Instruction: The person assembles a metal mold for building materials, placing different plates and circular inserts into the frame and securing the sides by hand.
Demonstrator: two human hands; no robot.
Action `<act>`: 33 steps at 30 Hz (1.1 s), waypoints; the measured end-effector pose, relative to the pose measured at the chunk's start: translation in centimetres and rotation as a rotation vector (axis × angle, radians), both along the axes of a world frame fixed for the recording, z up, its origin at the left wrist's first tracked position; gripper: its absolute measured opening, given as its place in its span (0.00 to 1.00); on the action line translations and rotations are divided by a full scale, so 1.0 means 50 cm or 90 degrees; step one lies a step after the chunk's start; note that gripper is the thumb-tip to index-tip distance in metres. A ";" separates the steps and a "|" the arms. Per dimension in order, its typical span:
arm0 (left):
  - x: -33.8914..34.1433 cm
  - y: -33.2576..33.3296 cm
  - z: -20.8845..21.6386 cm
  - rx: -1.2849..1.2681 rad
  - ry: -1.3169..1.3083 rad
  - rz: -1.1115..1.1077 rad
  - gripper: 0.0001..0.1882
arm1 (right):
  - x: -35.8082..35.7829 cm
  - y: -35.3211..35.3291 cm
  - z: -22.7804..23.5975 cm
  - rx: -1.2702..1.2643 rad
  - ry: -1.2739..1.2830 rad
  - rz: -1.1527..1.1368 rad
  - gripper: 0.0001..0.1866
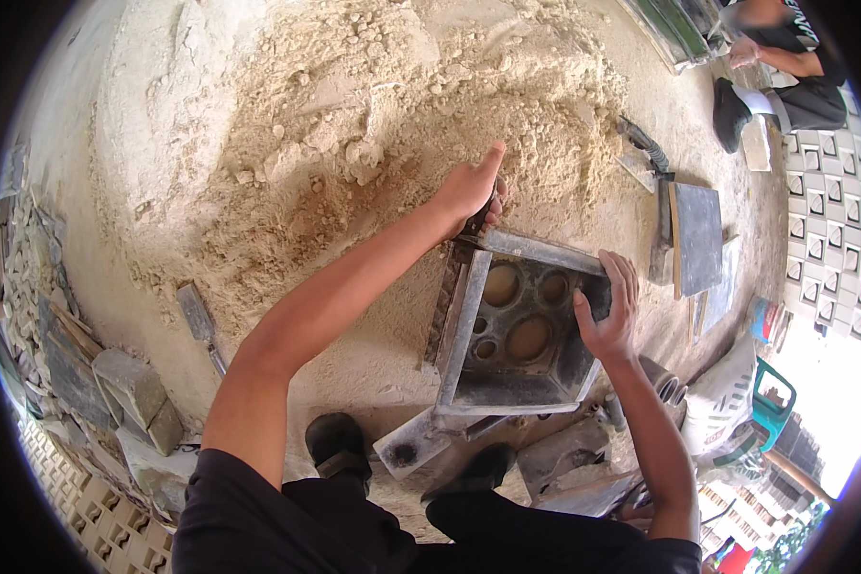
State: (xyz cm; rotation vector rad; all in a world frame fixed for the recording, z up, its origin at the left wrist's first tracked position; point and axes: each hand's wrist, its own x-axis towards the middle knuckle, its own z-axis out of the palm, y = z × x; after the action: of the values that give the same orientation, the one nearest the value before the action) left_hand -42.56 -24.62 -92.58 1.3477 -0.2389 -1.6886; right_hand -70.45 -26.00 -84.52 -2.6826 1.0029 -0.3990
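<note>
Below the middle of the view stands a grey metal box mould (459, 330), open at the top, with several round holes in its floor that show sandy material. My left hand (474, 196) is closed round the dark handle of a long-bladed tool (442, 311), thumb stretched along the grip. The blade, dusty and stained, runs down along the outside of the mould's left wall. My right hand (610, 311) grips the mould's right wall, with fingers over the rim and thumb inside.
A heap of loose sandy material (354, 124) spreads ahead. A trowel (201, 320) lies left, near concrete blocks (134, 392). To the right are a leaning dark board (696, 239), a sack (727, 402) and a green chair (773, 402). Another person (794, 86) crouches far right.
</note>
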 end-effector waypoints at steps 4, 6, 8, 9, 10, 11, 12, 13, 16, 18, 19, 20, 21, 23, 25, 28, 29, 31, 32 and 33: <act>0.005 0.002 -0.001 -0.093 -0.055 -0.004 0.26 | -0.001 -0.001 0.004 0.002 0.003 -0.001 0.31; 0.011 -0.002 -0.008 -0.071 0.062 0.006 0.23 | 0.000 -0.003 0.004 0.003 0.002 0.001 0.31; 0.012 -0.004 -0.011 -0.084 0.046 -0.014 0.22 | -0.001 -0.002 0.000 -0.001 -0.002 0.001 0.31; 0.012 -0.004 -0.013 -0.090 0.037 -0.024 0.22 | -0.001 -0.001 -0.002 -0.003 -0.003 0.001 0.31; 0.013 -0.004 -0.010 -0.084 0.060 -0.029 0.22 | -0.002 -0.001 -0.002 -0.001 -0.003 -0.001 0.31; 0.015 -0.004 -0.007 -0.078 0.083 -0.035 0.21 | -0.002 -0.002 -0.001 0.001 -0.002 -0.002 0.31; 0.017 -0.005 -0.004 -0.073 0.106 -0.040 0.21 | -0.002 -0.001 -0.001 0.003 -0.001 -0.003 0.31; 0.020 -0.007 0.000 -0.057 0.121 -0.052 0.21 | -0.001 -0.002 0.000 0.002 -0.002 -0.002 0.31; 0.026 -0.015 0.008 -0.029 0.177 -0.069 0.20 | 0.001 -0.002 0.001 0.000 -0.005 0.002 0.30; 0.025 -0.012 0.006 -0.033 0.229 -0.051 0.18 | -0.001 -0.001 0.000 -0.001 -0.008 0.002 0.30; 0.022 -0.009 0.005 -0.044 0.215 -0.039 0.18 | -0.002 -0.002 0.000 -0.002 -0.007 0.004 0.30; 0.018 -0.003 0.005 -0.054 0.200 -0.027 0.18 | -0.003 -0.002 0.000 -0.002 -0.006 0.006 0.30; 0.015 0.001 0.005 -0.065 0.186 -0.015 0.18 | -0.003 -0.002 0.000 -0.003 -0.005 0.007 0.30; 0.014 0.005 -0.004 -0.066 0.155 -0.026 0.17 | 0.001 -0.001 0.001 -0.003 -0.004 0.007 0.30; 0.013 0.006 -0.006 -0.063 0.135 -0.025 0.16 | 0.003 -0.001 0.002 -0.003 -0.007 0.008 0.30; 0.016 0.007 0.001 -0.049 0.180 -0.015 0.18 | 0.001 0.000 0.002 -0.005 -0.011 0.007 0.30; 0.027 0.010 0.003 -0.044 0.237 -0.016 0.20 | -0.001 0.000 0.002 -0.008 -0.009 0.007 0.30; 0.042 0.016 -0.003 -0.067 0.308 -0.021 0.25 | -0.001 0.001 0.002 -0.009 -0.008 0.007 0.30; 0.045 0.020 -0.010 -0.094 0.322 -0.025 0.27 | 0.001 0.001 0.002 -0.008 -0.010 0.008 0.30; 0.047 0.023 -0.017 -0.121 0.336 -0.030 0.29 | 0.002 0.001 0.001 -0.006 -0.012 0.009 0.30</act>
State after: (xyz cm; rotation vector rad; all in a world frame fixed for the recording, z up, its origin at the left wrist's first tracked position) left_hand -40.22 -23.46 -93.41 0.7276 -0.1193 -1.9409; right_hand -70.32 -25.95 -84.46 -2.6877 0.9778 -0.4266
